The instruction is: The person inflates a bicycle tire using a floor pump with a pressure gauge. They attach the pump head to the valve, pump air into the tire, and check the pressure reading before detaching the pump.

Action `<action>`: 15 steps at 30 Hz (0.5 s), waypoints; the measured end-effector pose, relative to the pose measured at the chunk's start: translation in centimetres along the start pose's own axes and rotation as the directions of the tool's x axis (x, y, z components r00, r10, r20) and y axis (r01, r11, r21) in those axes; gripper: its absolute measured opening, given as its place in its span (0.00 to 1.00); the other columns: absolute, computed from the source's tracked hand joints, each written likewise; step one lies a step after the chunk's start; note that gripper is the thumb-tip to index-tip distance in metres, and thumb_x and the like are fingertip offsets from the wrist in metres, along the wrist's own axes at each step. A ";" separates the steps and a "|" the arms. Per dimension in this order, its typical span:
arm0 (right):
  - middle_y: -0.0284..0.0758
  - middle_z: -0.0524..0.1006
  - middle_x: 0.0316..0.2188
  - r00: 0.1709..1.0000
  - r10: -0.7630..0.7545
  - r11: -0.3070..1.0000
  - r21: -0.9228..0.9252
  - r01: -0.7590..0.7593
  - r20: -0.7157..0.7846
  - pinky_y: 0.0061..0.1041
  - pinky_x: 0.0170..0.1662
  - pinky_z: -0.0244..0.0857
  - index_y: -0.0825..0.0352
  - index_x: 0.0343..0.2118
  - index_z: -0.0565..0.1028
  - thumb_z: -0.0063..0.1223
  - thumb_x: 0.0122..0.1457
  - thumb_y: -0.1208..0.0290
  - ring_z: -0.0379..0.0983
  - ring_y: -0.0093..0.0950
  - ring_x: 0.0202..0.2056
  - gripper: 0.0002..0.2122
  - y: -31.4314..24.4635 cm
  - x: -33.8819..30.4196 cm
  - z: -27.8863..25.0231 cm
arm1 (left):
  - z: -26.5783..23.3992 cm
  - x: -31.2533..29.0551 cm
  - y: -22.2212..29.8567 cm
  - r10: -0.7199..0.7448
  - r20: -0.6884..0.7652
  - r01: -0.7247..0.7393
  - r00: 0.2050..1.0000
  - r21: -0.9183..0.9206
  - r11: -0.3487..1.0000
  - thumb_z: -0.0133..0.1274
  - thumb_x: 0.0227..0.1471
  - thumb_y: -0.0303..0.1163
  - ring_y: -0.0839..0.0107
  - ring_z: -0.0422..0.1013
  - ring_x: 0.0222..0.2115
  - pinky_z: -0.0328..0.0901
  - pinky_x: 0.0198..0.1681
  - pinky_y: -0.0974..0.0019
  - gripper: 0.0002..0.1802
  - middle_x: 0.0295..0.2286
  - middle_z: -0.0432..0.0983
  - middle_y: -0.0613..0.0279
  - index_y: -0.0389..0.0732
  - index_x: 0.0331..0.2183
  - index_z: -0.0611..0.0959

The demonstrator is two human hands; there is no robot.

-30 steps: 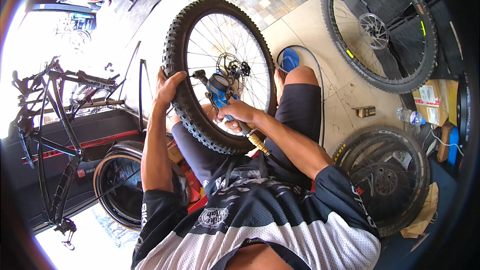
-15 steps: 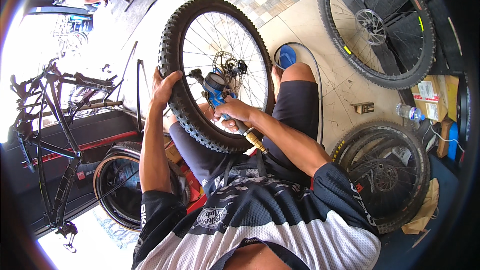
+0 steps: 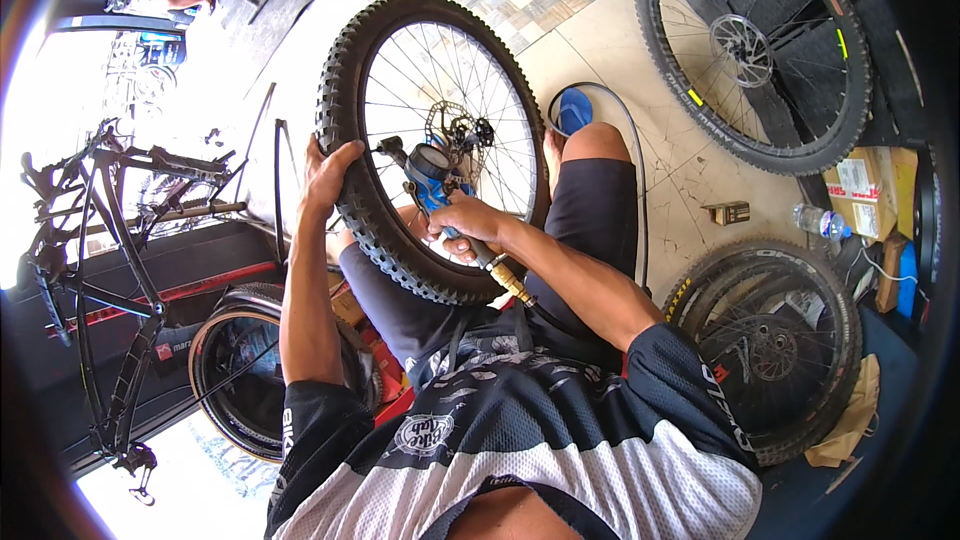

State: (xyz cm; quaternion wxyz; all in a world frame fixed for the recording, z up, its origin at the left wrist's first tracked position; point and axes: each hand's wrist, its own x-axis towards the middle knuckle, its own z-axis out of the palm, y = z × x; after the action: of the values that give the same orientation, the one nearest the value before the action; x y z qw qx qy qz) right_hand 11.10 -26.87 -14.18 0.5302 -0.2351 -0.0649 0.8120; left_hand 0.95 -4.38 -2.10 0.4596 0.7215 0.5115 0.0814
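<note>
A bicycle wheel (image 3: 340,125) with a knobby black tyre stands tilted between my legs. My left hand (image 3: 328,175) grips its tyre at the left side, thumb over the sidewall. In my right hand (image 3: 467,222) is a blue tyre inflator gun (image 3: 429,172) with a round gauge, its fingers wrapped round the handle. The inflator's head reaches the left side of the rim; whether it sits on the valve I cannot tell. A brass hose coupling (image 3: 512,283) hangs at the handle's lower end. Spokes and a brake disc (image 3: 452,130) show behind the gun.
Another wheel (image 3: 645,30) leans at the upper right, with more wheels (image 3: 855,340) below it. A small box (image 3: 727,212), a plastic bottle (image 3: 822,223) and cartons (image 3: 860,190) lie nearby. A black hose (image 3: 643,200) curves past my right knee. A bike frame (image 3: 125,260) stands left.
</note>
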 end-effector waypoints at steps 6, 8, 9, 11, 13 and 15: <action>0.36 0.73 0.29 1.000 0.019 1.000 0.001 -0.019 -0.004 0.24 0.12 0.61 0.69 0.39 0.72 0.54 0.59 0.76 0.62 0.17 0.13 0.07 0.1 0.2 -0.1 | 0.0 0.1 -0.2 -0.007 -0.018 0.007 1.000 0.016 1.000 0.68 0.45 0.40 0.62 0.78 0.31 0.76 0.35 0.60 0.42 0.36 0.80 0.48 0.28 0.56 0.71; 0.36 0.73 0.29 1.000 0.017 1.000 -0.013 -0.017 -0.015 0.24 0.12 0.61 0.69 0.39 0.72 0.54 0.60 0.76 0.62 0.17 0.13 0.06 0.1 0.2 0.0 | 0.1 0.1 -0.2 -0.008 -0.024 0.008 1.000 0.018 1.000 0.68 0.45 0.40 0.62 0.78 0.31 0.76 0.35 0.60 0.42 0.37 0.80 0.48 0.28 0.56 0.71; 0.37 0.73 0.29 1.000 0.009 1.000 -0.018 -0.009 -0.025 0.25 0.12 0.61 0.69 0.40 0.71 0.54 0.59 0.76 0.63 0.18 0.13 0.08 0.1 0.1 0.1 | 0.1 0.1 -0.2 -0.004 -0.026 0.005 1.000 0.018 1.000 0.68 0.45 0.40 0.62 0.78 0.31 0.76 0.35 0.60 0.42 0.37 0.80 0.48 0.28 0.56 0.71; 0.37 0.73 0.28 0.999 -0.010 1.000 -0.028 0.009 -0.040 0.26 0.11 0.61 0.69 0.44 0.69 0.55 0.59 0.77 0.64 0.19 0.12 0.11 0.2 -0.1 0.4 | 0.1 0.0 -0.2 -0.001 -0.031 0.002 1.000 0.024 1.000 0.68 0.45 0.41 0.62 0.78 0.31 0.76 0.35 0.60 0.42 0.37 0.80 0.48 0.28 0.56 0.71; 0.38 0.73 0.28 0.990 -0.066 0.980 -0.197 0.041 -0.125 0.28 0.11 0.62 0.69 0.49 0.65 0.55 0.59 0.77 0.65 0.22 0.12 0.16 0.3 -0.1 0.7 | 0.0 -0.3 -0.2 0.004 -0.036 -0.002 0.999 0.032 0.999 0.68 0.45 0.41 0.62 0.78 0.31 0.76 0.35 0.60 0.42 0.37 0.80 0.48 0.28 0.56 0.72; 0.39 0.73 0.28 0.970 -0.126 0.925 -0.379 0.040 -0.206 0.29 0.10 0.63 0.70 0.54 0.60 0.54 0.60 0.77 0.67 0.24 0.11 0.22 1.1 -0.3 1.5 | -0.4 -1.2 -0.6 -0.020 -0.006 0.020 1.000 0.020 1.000 0.68 0.45 0.41 0.62 0.78 0.31 0.76 0.35 0.60 0.41 0.37 0.80 0.48 0.28 0.55 0.72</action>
State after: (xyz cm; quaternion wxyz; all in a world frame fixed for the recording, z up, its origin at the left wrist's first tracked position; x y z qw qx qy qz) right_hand 9.57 -27.45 -13.14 0.5140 -0.4194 -0.1667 0.7295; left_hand -0.19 -5.09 -1.93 0.4518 0.7207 0.5206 0.0738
